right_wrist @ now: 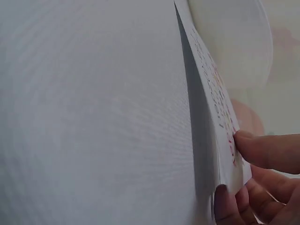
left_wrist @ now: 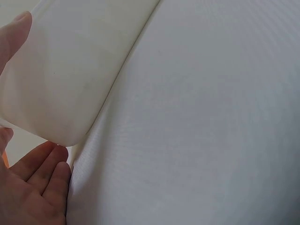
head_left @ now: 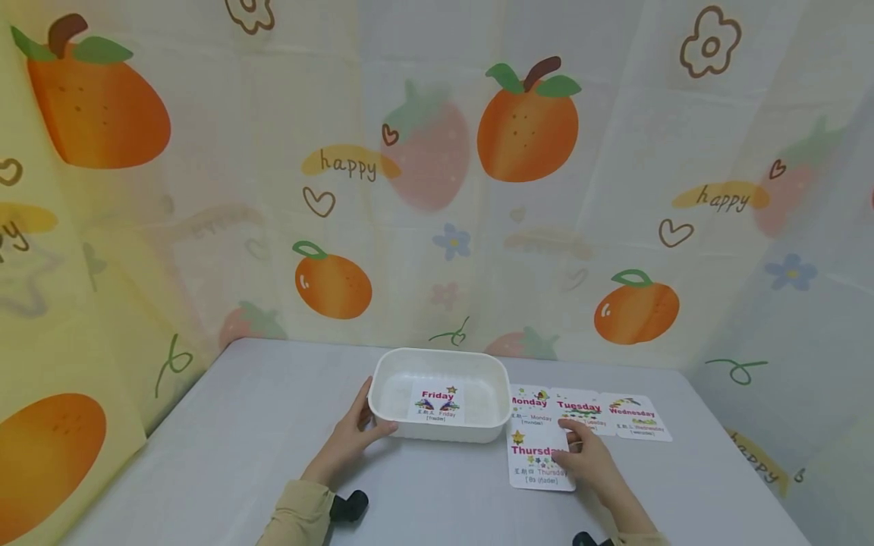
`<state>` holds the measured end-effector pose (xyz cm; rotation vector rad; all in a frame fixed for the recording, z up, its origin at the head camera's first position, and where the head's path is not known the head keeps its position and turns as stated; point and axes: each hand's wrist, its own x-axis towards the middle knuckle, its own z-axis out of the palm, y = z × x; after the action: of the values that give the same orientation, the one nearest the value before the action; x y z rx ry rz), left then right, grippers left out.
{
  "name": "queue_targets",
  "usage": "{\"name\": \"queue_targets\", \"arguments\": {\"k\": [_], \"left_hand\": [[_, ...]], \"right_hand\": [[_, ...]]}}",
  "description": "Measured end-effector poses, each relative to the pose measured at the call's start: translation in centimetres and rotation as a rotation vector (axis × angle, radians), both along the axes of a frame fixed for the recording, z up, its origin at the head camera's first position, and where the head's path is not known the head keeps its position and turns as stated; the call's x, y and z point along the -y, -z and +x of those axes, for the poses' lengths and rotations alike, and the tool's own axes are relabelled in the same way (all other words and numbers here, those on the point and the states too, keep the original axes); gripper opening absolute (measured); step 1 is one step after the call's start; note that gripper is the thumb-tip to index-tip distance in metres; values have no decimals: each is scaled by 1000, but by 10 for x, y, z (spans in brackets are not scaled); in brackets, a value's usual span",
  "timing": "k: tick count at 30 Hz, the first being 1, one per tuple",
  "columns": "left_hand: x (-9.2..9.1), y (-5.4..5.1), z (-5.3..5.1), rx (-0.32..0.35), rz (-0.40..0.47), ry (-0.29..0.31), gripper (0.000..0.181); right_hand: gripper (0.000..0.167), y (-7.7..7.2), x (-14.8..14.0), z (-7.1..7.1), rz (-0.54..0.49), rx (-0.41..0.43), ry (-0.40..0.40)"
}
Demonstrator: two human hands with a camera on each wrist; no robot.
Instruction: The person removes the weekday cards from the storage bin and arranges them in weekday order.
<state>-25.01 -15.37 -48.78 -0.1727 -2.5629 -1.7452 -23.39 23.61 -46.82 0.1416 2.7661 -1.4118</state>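
Note:
A white plastic box (head_left: 447, 431) stands on the table with the Friday card (head_left: 437, 402) lying inside it. My left hand (head_left: 351, 436) grips the box's near left corner, the thumb at the front rim and the fingers on the left end. In the left wrist view, the fingers (left_wrist: 47, 168) touch the box's end wall. The Thursday card (head_left: 536, 470) is pinched at its right edge by my right hand (head_left: 590, 455). In the right wrist view the Thursday card (right_wrist: 213, 93) is tilted, with a gap under its edge, the thumb on its printed face and fingers beneath.
Behind the Thursday card, the Monday card (head_left: 532, 417), Tuesday card (head_left: 576, 406) and Wednesday card (head_left: 638, 425) lie in a row right of the box. The white-covered table (head_left: 423, 500) ends at a fruit-printed curtain (head_left: 437, 288).

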Motion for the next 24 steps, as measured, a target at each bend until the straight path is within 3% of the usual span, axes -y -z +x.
{"name": "queue_targets", "arguments": {"k": [4, 13, 24], "left_hand": [[3, 14, -8, 14, -1, -3, 99], [4, 16, -9, 20, -1, -5, 101], [4, 17, -10, -9, 3, 2, 100]], "right_hand": [[62, 4, -1, -3, 39, 5, -4], [59, 4, 1, -3, 120, -51, -54], [54, 5, 2, -5, 198, -54, -57]]}}
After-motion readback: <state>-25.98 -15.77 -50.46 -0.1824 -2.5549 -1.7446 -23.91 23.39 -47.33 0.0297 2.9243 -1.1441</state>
